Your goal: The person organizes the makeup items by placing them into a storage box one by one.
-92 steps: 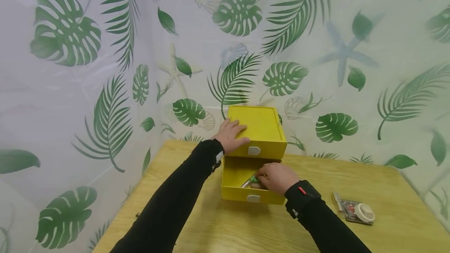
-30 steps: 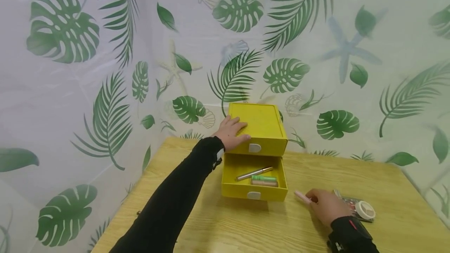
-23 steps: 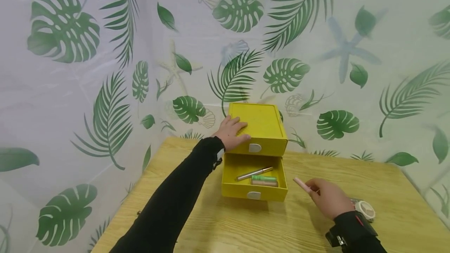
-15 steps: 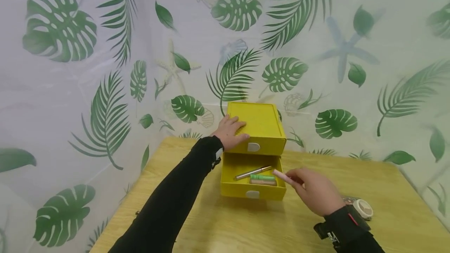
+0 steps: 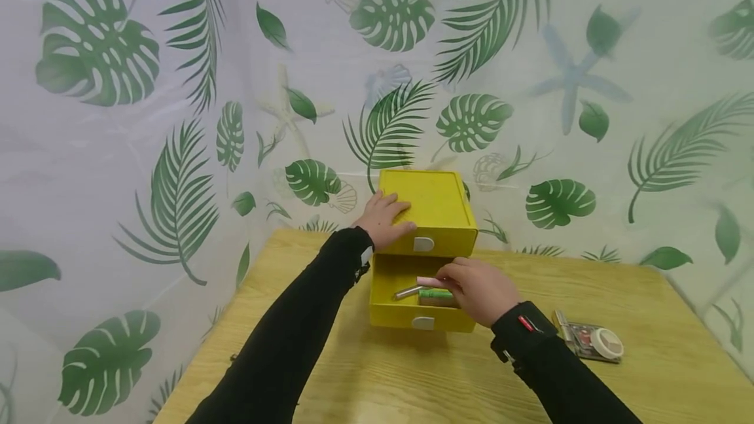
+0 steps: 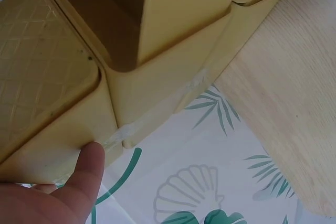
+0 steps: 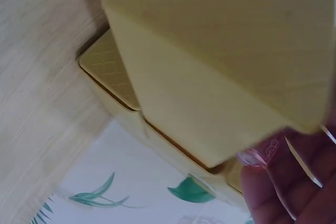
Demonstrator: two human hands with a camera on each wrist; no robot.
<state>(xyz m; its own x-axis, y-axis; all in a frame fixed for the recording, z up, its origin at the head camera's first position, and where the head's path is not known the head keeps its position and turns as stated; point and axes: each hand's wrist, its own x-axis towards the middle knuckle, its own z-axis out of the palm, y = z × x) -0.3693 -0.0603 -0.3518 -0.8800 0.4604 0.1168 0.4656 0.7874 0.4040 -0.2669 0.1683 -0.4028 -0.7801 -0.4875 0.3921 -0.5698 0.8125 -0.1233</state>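
Observation:
My left hand [image 5: 383, 221] rests with spread fingers on the top left edge of a yellow two-drawer box [image 5: 432, 198]; in the left wrist view a finger [image 6: 90, 166] lies against the box's side. The lower drawer [image 5: 389, 315] is pulled out. Over it my right hand [image 5: 483, 290] pinches a slim pink cosmetic tube [image 5: 429, 282], whose end [image 7: 265, 153] shows beside the drawer in the right wrist view. Inside the drawer lie a silver pen-like stick [image 5: 406, 292], a green tube [image 5: 436, 294] and a brownish tube [image 5: 434, 302], partly hidden by my right hand.
To the right on the wooden table [image 5: 377, 385] lie a dark flat case [image 5: 583, 343], a round white-rimmed compact [image 5: 607, 343] and a slim stick-shaped item [image 5: 562, 324]. A leaf-patterned sheet [image 5: 330, 116] hangs behind and to the left.
After leaving the drawer, my right hand picked up the pink tube near the items at right and carried it left over the open drawer. My left hand stayed on the box.

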